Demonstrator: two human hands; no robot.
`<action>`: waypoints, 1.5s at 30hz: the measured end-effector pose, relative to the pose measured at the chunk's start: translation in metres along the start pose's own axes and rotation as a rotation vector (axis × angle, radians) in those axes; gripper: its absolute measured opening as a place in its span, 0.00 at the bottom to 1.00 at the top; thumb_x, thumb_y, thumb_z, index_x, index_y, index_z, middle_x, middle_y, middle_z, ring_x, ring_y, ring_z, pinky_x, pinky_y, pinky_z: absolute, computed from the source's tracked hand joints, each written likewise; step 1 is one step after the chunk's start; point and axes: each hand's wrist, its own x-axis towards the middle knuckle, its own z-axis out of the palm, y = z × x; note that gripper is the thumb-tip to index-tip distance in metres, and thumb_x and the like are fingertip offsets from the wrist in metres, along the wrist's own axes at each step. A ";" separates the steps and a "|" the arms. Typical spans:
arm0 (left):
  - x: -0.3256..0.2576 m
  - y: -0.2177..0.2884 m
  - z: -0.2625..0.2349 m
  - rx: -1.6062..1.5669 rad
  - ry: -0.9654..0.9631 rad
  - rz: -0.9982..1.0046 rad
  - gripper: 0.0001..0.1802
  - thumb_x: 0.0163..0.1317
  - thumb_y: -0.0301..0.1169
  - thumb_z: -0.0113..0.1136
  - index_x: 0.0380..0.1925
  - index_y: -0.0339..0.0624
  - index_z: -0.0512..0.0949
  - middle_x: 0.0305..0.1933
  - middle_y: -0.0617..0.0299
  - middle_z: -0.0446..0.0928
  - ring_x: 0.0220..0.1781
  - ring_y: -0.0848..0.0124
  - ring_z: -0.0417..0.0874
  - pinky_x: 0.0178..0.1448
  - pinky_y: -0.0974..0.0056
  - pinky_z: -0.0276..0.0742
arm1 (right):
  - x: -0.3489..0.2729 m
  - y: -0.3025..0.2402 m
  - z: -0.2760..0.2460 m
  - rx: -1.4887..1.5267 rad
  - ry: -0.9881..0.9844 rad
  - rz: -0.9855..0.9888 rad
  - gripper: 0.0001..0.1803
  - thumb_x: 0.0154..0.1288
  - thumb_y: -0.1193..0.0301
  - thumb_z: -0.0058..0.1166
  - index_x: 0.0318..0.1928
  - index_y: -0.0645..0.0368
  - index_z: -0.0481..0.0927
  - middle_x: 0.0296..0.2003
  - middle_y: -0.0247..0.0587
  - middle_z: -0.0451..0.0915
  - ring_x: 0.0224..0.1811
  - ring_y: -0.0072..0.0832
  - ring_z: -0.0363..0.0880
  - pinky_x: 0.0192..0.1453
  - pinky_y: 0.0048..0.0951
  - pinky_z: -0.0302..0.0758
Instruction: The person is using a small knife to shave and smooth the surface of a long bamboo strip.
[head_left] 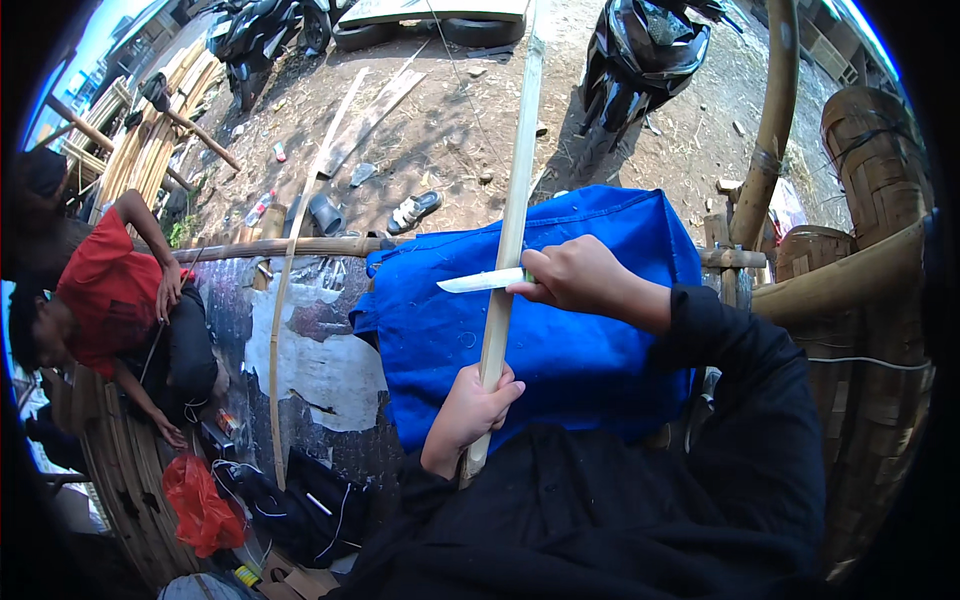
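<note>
A long, pale bamboo strip (pixel 519 180) runs from near my body up past the top edge of the view. My left hand (pixel 471 413) is wrapped round it close to its near end. Higher up, my right hand (pixel 575 278) is closed round the handle of a knife (pixel 478 281). Its blade lies across the strip and points left; most of the handle is hidden in my fingers. Under both hands a blue cloth (pixel 590 360) is spread over my lap, with small pale shavings on it.
To the left sits a person in a red shirt (pixel 115 285). A thin bamboo strip (pixel 283 300) leans beside the blue cloth. A red plastic bag (pixel 203 505) lies lower left. Ahead are a sandal (pixel 413 212) and a parked motorcycle (pixel 650 60). Woven bamboo (pixel 875 170) stands at right.
</note>
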 end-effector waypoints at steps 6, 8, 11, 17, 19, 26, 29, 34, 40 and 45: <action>-0.014 -0.003 0.013 0.047 -0.010 0.017 0.13 0.58 0.20 0.53 0.21 0.44 0.61 0.14 0.73 0.58 0.10 0.85 0.57 0.13 0.75 0.49 | 0.022 0.077 -0.016 -0.163 0.282 0.449 0.27 0.64 0.50 0.42 0.18 0.59 0.71 0.11 0.47 0.70 0.14 0.44 0.73 0.16 0.40 0.67; -0.011 -0.002 0.008 0.035 0.013 0.003 0.12 0.58 0.20 0.53 0.21 0.44 0.62 0.14 0.72 0.60 0.10 0.85 0.58 0.13 0.75 0.51 | 0.022 0.042 -0.023 -0.037 0.115 0.385 0.28 0.64 0.49 0.42 0.19 0.61 0.71 0.12 0.49 0.71 0.16 0.49 0.73 0.19 0.44 0.68; -0.005 -0.004 0.005 0.125 0.103 0.031 0.12 0.58 0.21 0.53 0.21 0.44 0.62 0.14 0.72 0.60 0.10 0.85 0.58 0.13 0.75 0.52 | 0.012 0.006 -0.026 0.005 -0.090 0.111 0.28 0.61 0.47 0.45 0.19 0.59 0.71 0.10 0.46 0.69 0.14 0.44 0.73 0.18 0.42 0.67; -0.012 -0.007 0.015 0.183 0.113 0.070 0.11 0.58 0.22 0.54 0.22 0.43 0.63 0.14 0.72 0.60 0.11 0.85 0.59 0.14 0.75 0.53 | 0.026 0.090 -0.036 -0.226 0.203 0.373 0.29 0.63 0.48 0.43 0.16 0.60 0.73 0.09 0.46 0.69 0.12 0.44 0.72 0.16 0.40 0.67; -0.008 -0.007 0.012 0.211 0.145 0.075 0.11 0.58 0.22 0.54 0.22 0.43 0.63 0.14 0.72 0.60 0.11 0.85 0.60 0.14 0.75 0.54 | 0.025 0.075 -0.032 -0.166 0.093 0.294 0.30 0.64 0.47 0.41 0.17 0.60 0.73 0.11 0.47 0.71 0.14 0.45 0.73 0.19 0.41 0.69; -0.001 -0.013 0.010 0.424 0.271 0.174 0.10 0.54 0.25 0.56 0.20 0.41 0.65 0.16 0.69 0.64 0.18 0.80 0.62 0.23 0.70 0.62 | 0.035 0.087 -0.039 -0.247 0.063 0.163 0.29 0.63 0.47 0.41 0.15 0.57 0.71 0.09 0.46 0.69 0.11 0.44 0.71 0.15 0.38 0.65; 0.005 -0.028 -0.001 0.487 0.272 0.232 0.10 0.57 0.25 0.55 0.21 0.44 0.65 0.14 0.72 0.62 0.12 0.84 0.61 0.15 0.74 0.57 | 0.035 0.055 -0.028 -0.246 -0.066 0.222 0.32 0.63 0.45 0.40 0.13 0.58 0.73 0.10 0.44 0.70 0.13 0.43 0.73 0.15 0.37 0.68; -0.001 -0.026 0.011 0.443 0.229 0.158 0.10 0.57 0.25 0.55 0.21 0.44 0.65 0.15 0.72 0.62 0.13 0.84 0.62 0.16 0.74 0.58 | 0.023 0.083 -0.020 -0.331 -0.015 0.202 0.31 0.62 0.44 0.40 0.15 0.56 0.71 0.07 0.41 0.68 0.10 0.38 0.72 0.14 0.36 0.66; 0.002 -0.029 0.006 0.462 0.236 0.183 0.09 0.56 0.25 0.55 0.22 0.44 0.65 0.16 0.72 0.62 0.14 0.84 0.61 0.16 0.74 0.59 | 0.027 0.056 -0.033 -0.193 -0.218 0.157 0.33 0.64 0.44 0.35 0.17 0.57 0.74 0.11 0.45 0.72 0.17 0.45 0.76 0.21 0.41 0.72; -0.008 -0.019 0.016 0.418 0.224 0.131 0.10 0.56 0.25 0.55 0.21 0.44 0.65 0.15 0.73 0.62 0.14 0.84 0.61 0.16 0.74 0.58 | 0.030 0.099 -0.035 -0.352 -0.005 0.248 0.32 0.64 0.45 0.36 0.15 0.56 0.73 0.09 0.44 0.70 0.13 0.42 0.74 0.15 0.36 0.67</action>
